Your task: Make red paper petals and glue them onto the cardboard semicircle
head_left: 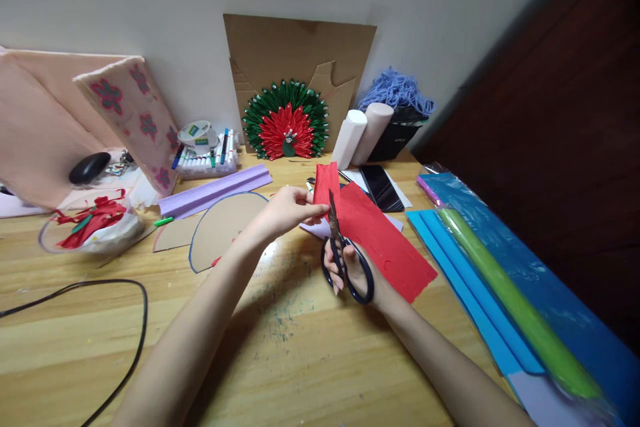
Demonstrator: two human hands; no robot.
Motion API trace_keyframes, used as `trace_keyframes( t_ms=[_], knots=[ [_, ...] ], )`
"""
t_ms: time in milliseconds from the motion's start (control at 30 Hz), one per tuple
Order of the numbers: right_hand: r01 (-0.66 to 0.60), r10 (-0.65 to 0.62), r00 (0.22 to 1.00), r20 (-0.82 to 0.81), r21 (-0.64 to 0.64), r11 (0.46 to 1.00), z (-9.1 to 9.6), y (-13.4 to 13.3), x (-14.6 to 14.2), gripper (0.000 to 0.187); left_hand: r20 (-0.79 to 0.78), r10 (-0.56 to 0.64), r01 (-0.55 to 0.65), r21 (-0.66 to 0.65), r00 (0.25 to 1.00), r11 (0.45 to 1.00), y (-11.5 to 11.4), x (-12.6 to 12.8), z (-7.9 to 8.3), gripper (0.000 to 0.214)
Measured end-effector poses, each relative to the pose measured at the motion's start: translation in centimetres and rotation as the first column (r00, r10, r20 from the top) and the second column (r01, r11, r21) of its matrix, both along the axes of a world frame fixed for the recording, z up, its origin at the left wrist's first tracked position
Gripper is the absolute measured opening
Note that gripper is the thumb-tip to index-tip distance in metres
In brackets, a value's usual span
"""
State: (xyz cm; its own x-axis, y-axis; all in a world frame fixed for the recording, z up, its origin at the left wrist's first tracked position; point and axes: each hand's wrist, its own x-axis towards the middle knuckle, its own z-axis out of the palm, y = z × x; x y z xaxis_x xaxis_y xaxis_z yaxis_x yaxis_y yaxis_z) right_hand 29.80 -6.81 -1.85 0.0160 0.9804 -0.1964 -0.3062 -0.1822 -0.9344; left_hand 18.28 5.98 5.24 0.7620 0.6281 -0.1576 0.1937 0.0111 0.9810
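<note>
My left hand pinches a folded strip of red paper and holds it upright above the wooden table. My right hand grips dark blue scissors, fingers through the handles, with the blades pointing up against the lower edge of the red strip. A larger red sheet lies flat on the table just behind and right of my right hand. A half-round cardboard piece outlined in blue lies left of my left hand.
A red and green fan-shaped paper craft leans on cardboard at the wall. A purple folded sheet, markers, a bowl of red scraps, a black cable, a phone and blue and green foam rolls surround me.
</note>
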Motion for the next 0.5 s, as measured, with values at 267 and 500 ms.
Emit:
trace_keyframes(
  t_ms=[267, 500],
  knots=[
    [0.011, -0.011, 0.999, 0.039, 0.01, 1.0, 0.1, -0.2, 0.3, 0.064, -0.009, 0.05, -0.05, 0.009, 0.999, 0.999, -0.2, 0.1, 0.4, 0.021],
    [0.03, -0.03, 1.0, 0.01, -0.017, 0.999, 0.6, 0.0, 0.0, 0.067, -0.05, 0.112, -0.111, 0.017, 0.992, 0.994, -0.4, 0.3, 0.9, 0.02]
  ],
)
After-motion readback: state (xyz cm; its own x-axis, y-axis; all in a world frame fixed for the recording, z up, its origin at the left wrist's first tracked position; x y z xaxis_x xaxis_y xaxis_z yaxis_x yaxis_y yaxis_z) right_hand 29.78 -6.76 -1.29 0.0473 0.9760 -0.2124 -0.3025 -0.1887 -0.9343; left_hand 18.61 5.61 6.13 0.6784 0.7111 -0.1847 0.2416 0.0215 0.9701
